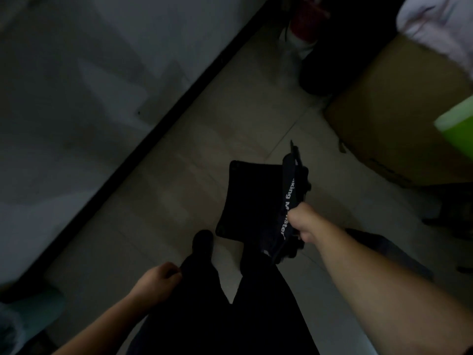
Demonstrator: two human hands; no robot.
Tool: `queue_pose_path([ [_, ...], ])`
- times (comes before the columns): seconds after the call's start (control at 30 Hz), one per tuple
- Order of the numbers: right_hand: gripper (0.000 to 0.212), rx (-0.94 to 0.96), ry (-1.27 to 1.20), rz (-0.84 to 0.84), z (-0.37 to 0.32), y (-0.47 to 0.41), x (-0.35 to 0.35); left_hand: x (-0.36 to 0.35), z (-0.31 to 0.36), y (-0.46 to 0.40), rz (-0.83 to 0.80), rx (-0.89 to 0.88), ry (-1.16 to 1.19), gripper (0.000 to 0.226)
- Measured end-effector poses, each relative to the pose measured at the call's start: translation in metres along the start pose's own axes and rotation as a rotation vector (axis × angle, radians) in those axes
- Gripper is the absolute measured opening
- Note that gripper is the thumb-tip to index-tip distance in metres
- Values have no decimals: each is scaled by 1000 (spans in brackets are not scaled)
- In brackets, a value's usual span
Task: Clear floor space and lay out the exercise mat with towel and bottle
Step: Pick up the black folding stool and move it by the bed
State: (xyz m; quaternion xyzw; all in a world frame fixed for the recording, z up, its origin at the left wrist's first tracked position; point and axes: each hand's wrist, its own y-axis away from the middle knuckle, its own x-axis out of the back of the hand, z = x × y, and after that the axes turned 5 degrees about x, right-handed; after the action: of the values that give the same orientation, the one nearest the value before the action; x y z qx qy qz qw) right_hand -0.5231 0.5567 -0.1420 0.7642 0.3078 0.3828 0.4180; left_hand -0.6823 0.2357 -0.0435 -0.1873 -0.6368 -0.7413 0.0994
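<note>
The right hand [304, 221] is closing its grip on a black folded item [256, 198] with white lettering, possibly a stool, and carrying it above the floor [204, 139]. Clearing space looks under way. The left hand [158, 280] is hanging loosely curled, holding nothing. No mat is showing. Next, the item needs setting aside, perhaps near the cardboard box [384, 111].

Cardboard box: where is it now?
The cardboard box stands on the floor at upper right of the head view, beyond the right hand gripping a black lettered item; a green object overlaps its right side.

black fabric item [245, 198], white lettering, hanging tilted from right hand [304, 221]
</note>
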Motion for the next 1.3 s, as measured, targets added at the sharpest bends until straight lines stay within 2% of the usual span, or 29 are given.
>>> queue_pose_path([
  [0.23,22,-101,-91,166,54,94,13,54,-23,2,-120,-111,-153,20],
  [0.33,13,-95,-157,223,81,131,19,80,-35,-9,-117,-149,-209,22],
  [0.5,23,-93,-338,337,134,200,15,132,-53,-41,-77,-140,-249,18],
  [0.7,13,-223,-571,400,216,280,-12,156,-23,-63,-34,-140,-418,17],
  [0.83,16,-284,-713,425,276,320,-40,111,16,-44,-60,-245,-667,14],
  [0.93,17,-309,-822,433,324,347,-64,54,41,-10,-107,-360,-845,26],
  [1.03,14,-323,-944,468,373,366,-86,-8,61,31,-183,-474,-981,26],
  [1.3,12,-436,-1286,556,488,414,-155,-152,90,120,-225,-698,-1131,17],
])
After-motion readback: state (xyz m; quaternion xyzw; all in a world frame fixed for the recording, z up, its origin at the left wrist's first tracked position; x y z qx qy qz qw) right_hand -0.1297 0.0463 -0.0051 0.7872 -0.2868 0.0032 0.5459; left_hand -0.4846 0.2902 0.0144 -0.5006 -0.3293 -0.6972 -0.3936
